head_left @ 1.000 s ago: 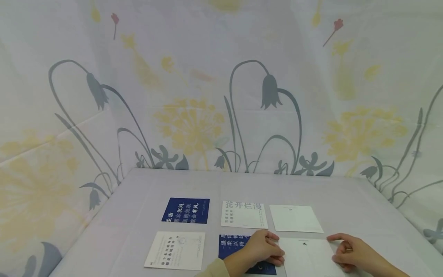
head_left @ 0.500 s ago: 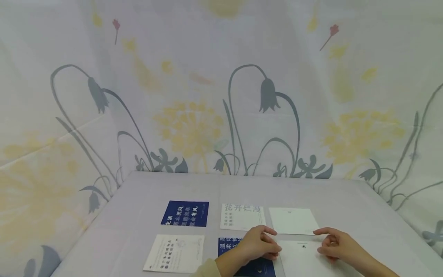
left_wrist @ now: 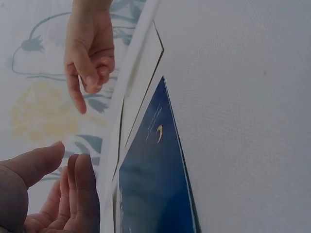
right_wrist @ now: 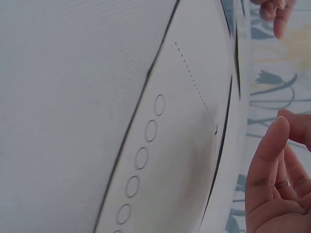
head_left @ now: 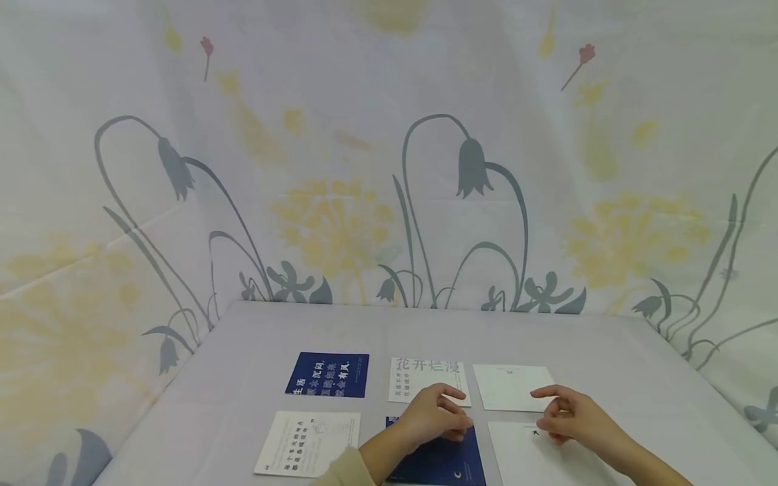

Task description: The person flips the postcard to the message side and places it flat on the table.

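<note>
Seen from the middle of the six cards, the far blue card (head_left: 328, 376) at ten o'clock reads 生活, 沉闷 and 有风 in white, with paler characters between. At twelve, the lettered white card (head_left: 428, 388) says 花开烂漫. At eight, the quotation card (head_left: 310, 444) carries 每个冬天的句点 / 都是春暖花开. The near blue card (head_left: 460, 459), at six, bears a yellow crescent (left_wrist: 159, 134); the near white card (head_left: 535, 466), at four, shows ovals (right_wrist: 141, 158) and a dotted line (right_wrist: 194, 80). Smaller print is illegible.

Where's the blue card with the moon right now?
The moon card lies right of centre near the head view's bottom edge, partly hidden by the left hand, between two white cards.
</note>
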`<state>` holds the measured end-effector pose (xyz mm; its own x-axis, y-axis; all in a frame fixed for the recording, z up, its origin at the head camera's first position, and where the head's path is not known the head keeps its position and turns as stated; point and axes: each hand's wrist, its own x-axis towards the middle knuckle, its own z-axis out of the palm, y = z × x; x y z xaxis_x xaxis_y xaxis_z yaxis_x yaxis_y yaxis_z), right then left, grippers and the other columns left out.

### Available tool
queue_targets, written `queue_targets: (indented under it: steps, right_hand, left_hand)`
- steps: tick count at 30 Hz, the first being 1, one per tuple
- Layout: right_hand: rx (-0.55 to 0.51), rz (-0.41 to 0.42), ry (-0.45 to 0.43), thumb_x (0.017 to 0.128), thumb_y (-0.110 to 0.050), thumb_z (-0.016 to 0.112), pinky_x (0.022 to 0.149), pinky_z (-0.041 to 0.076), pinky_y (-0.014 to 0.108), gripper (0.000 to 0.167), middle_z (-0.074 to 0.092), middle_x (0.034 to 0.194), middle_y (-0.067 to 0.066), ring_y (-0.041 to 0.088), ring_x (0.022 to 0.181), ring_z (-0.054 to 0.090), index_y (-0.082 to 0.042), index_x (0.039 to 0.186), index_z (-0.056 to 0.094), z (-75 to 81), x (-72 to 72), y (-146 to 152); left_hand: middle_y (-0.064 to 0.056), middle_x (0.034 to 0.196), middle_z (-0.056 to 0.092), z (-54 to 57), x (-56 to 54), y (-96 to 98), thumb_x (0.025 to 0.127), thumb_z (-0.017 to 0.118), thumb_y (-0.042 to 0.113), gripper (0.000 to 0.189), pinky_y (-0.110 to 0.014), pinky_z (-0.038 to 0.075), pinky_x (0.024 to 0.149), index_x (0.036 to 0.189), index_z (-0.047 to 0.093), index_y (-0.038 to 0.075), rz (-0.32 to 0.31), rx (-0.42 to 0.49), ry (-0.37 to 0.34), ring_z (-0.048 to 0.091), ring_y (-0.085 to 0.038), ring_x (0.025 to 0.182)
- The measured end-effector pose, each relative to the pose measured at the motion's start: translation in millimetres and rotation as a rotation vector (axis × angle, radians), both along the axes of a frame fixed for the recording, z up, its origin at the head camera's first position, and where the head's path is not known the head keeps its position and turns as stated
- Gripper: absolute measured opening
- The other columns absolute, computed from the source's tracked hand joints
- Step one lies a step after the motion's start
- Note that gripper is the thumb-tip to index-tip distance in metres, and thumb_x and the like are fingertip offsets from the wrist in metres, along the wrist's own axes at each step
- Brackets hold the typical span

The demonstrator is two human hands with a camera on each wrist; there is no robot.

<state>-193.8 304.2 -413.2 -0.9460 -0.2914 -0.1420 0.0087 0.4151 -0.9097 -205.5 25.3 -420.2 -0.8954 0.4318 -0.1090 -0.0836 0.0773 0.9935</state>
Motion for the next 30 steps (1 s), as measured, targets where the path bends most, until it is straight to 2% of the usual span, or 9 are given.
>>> queue_targets:
  steps: [6, 19, 24, 30]
  right_hand:
    - [-0.027, -0.019, 0.019, 0.084, -0.012, 0.068, 0.060, 0.052, 0.032, 0.057, 0.056, 0.079, 0.007, 0.019, 0.064, 0.055, 0.014, 0.126, 0.040, 4.6, -2.7, -10.8]
    - [-0.085, -0.015, 0.053, 0.084, -0.008, 0.068, 0.059, 0.052, 0.032, 0.054, 0.053, 0.079, 0.007, 0.017, 0.064, 0.055, 0.013, 0.126, 0.041, 4.5, -12.4, -38.8]
    - [-0.072, -0.028, 0.062, 0.083, -0.008, 0.069, 0.059, 0.052, 0.032, 0.053, 0.053, 0.078, 0.006, 0.017, 0.064, 0.056, 0.012, 0.125, 0.044, 2.9, -17.7, -49.2]
    - [-0.062, -0.028, 0.093, 0.082, -0.007, 0.070, 0.059, 0.053, 0.032, 0.052, 0.054, 0.079, 0.007, 0.018, 0.064, 0.057, 0.011, 0.124, 0.046, 3.4, -24.6, -59.0]
  left_hand:
    - [-0.008, 0.083, 0.060, 0.3, -4.0, -10.5, 0.078, 0.070, -0.002, 0.039, -0.031, 0.056, 0.061, 0.114, 0.055, -0.003, 0.002, -0.017, 0.007, 0.065, -0.019, 0.069]
    - [-0.008, 0.085, 0.059, -4.6, -14.0, -28.5, 0.079, 0.071, -0.001, 0.041, -0.031, 0.056, 0.061, 0.116, 0.054, -0.004, 0.066, -0.046, 0.064, 0.065, -0.022, 0.071]
    - [-0.007, 0.085, 0.058, -7.2, -17.7, -38.7, 0.079, 0.072, 0.003, 0.044, -0.030, 0.056, 0.062, 0.118, 0.053, -0.004, 0.078, -0.074, 0.074, 0.065, -0.020, 0.071]
    - [-0.008, 0.085, 0.059, -10.7, -23.5, -45.2, 0.079, 0.072, 0.002, 0.043, -0.033, 0.056, 0.062, 0.118, 0.053, -0.004, 0.109, -0.077, 0.092, 0.065, -0.025, 0.072]
